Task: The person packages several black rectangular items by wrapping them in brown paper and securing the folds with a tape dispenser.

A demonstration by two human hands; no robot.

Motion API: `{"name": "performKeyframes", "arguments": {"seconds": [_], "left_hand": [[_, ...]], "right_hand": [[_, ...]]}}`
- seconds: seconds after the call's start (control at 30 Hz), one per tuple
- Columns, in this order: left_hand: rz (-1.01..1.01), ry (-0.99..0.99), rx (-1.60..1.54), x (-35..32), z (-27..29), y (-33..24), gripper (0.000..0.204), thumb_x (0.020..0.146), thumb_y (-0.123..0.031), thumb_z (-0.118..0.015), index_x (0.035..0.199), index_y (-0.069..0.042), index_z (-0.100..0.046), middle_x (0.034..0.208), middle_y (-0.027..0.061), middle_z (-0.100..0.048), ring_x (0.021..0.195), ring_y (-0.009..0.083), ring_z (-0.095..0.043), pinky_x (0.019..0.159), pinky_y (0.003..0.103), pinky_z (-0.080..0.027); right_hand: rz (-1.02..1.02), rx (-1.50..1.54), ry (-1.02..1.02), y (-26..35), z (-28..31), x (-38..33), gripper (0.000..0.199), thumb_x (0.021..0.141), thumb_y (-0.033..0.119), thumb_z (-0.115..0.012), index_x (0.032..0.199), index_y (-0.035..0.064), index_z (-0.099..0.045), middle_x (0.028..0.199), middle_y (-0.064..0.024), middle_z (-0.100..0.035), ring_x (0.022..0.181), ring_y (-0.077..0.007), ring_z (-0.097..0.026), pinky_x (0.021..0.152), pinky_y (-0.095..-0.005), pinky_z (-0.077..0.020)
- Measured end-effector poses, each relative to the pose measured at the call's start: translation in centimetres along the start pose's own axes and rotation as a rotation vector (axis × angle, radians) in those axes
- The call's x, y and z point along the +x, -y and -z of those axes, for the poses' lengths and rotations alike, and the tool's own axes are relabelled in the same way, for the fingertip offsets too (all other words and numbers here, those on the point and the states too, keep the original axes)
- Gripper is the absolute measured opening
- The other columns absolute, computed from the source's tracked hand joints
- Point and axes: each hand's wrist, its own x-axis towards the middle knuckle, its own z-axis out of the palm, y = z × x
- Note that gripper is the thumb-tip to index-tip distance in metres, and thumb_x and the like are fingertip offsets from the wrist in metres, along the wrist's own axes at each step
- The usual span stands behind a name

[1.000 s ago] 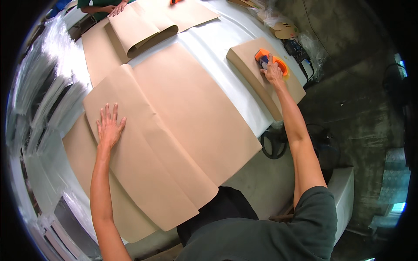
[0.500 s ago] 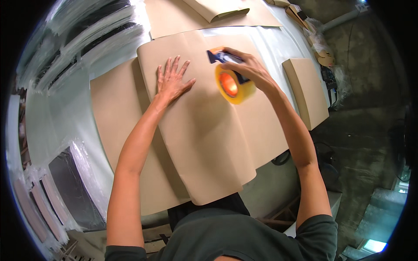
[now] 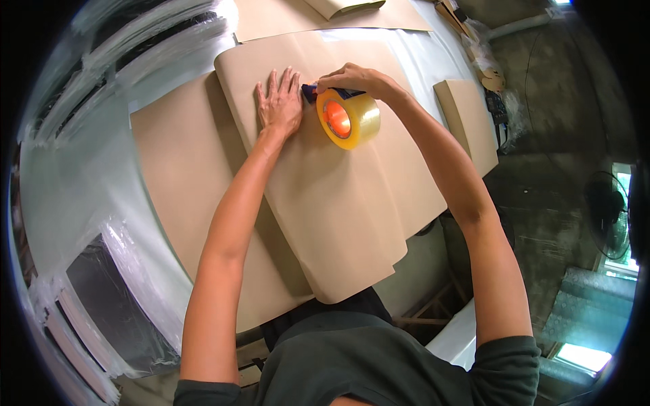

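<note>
Brown kraft paper (image 3: 338,223) lies folded over on itself in a wide flap across the table. Flat on the upper part of the flap rests my left hand (image 3: 280,105), fingers stretched out. My right hand (image 3: 355,79) grips a tape dispenser (image 3: 347,120) loaded with a wide roll of clear yellowish tape with an orange core. The dispenser's dark blue front end is down by the paper, close beside my left fingers. Whether any tape is stuck to the paper, I cannot make out.
A long brown paper-covered box (image 3: 464,122) sits at the table's right edge. Farther back lies another brown sheet (image 3: 284,17) with a rolled piece on it. Plastic-wrapped dark panels (image 3: 118,304) stand at the left. A fan (image 3: 606,213) is at the far right.
My right hand has brought the tape dispenser left and down to the paper. My left hand has shifted right, beside the dispenser's front, with its fingers closer together.
</note>
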Motion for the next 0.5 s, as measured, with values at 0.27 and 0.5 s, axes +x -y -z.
{"name": "performKeyframes", "arguments": {"seconds": [0.27,0.5], "left_hand": [[-0.003,-0.022,0.045,2.4,-0.8,-0.3,0.045,0.100,-0.036,-0.036,0.145,-0.034,-0.038,0.154,-0.0090,-0.032,0.142,0.0265,-0.026,0.112,0.060,-0.019],[0.003,-0.003,0.052,2.4,-0.7,-1.6,0.045,0.100,-0.038,-0.035,0.144,-0.035,-0.039,0.153,-0.0107,-0.034,0.142,0.0248,-0.028,0.113,0.058,-0.020]], "right_hand": [[-0.490,0.301,0.063,2.4,0.0,-1.7,0.052,0.071,0.065,-0.059,0.100,0.0259,-0.076,0.090,-0.0079,-0.071,0.080,-0.0204,-0.066,0.075,-0.0336,-0.0514],[-0.459,0.391,0.131,2.5,-3.1,-8.5,0.066,0.076,0.062,-0.063,0.125,0.0181,-0.065,0.097,-0.0105,-0.071,0.085,-0.0208,-0.067,0.081,-0.0326,-0.0523]]}}
